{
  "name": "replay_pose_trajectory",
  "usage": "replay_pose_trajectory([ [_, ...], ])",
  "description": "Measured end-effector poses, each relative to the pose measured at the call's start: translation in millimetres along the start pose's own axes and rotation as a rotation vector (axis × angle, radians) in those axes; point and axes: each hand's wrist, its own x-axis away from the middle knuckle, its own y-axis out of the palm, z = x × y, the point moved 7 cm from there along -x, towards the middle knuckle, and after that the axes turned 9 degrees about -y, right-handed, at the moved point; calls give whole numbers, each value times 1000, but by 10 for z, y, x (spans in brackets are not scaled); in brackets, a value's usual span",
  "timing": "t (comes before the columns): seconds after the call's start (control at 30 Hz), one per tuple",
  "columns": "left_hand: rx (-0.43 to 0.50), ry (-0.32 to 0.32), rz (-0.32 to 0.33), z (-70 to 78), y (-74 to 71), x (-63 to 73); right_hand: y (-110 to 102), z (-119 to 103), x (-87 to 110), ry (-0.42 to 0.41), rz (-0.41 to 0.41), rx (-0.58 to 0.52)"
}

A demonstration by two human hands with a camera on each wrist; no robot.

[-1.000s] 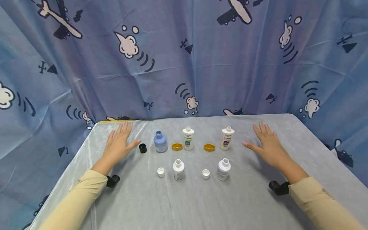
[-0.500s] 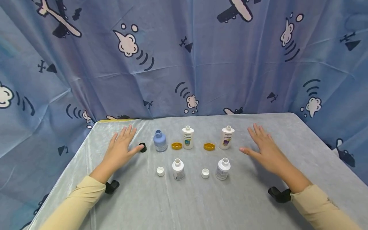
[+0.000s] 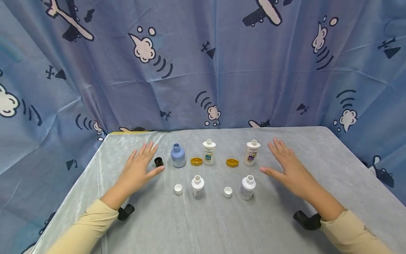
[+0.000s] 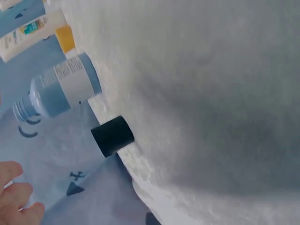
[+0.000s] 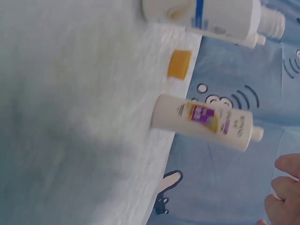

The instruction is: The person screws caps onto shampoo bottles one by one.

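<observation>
My left hand (image 3: 137, 171), fingers spread, hovers at the left of the table, its thumb tip overlapping the lower edge of a black cap (image 3: 159, 162) in the head view. Just beyond that cap stands an uncapped blue bottle (image 3: 178, 156). On the other side, my right hand (image 3: 290, 168) is held with straight fingers, nearest to a white bottle with a purple label (image 3: 251, 153). Both hands hold nothing. A white bottle with a teal label (image 3: 209, 152) stands at the back, and two smaller white bottles, one left (image 3: 198, 187) and one right (image 3: 247, 187), stand in front, all uncapped.
Two amber caps (image 3: 196, 161) lie between the back bottles. Two white caps, one left (image 3: 178, 189) and one right (image 3: 227, 192), lie in front. The grey-covered table (image 3: 219, 225) ends at a blue printed curtain (image 3: 190, 63).
Both hands have moved inward: the left to the right, closer to the black cap, the right to the left, closer to the purple-label bottle. Bottles and caps stay in place.
</observation>
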Motion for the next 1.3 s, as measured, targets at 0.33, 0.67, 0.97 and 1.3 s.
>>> replay_pose_trajectory([
  [0.33,-2,32,-10,106,50,84,47,-289,-17,-72,0,-17],
  [0.67,-6,61,-4,183,94,136,136,-492,-28,-139,-5,-6],
  [0.97,10,108,6,287,143,190,216,-776,-44,-178,-32,-7],
  [1.3,36,138,-8,388,163,256,372,-954,-78,-191,-49,-52],
])
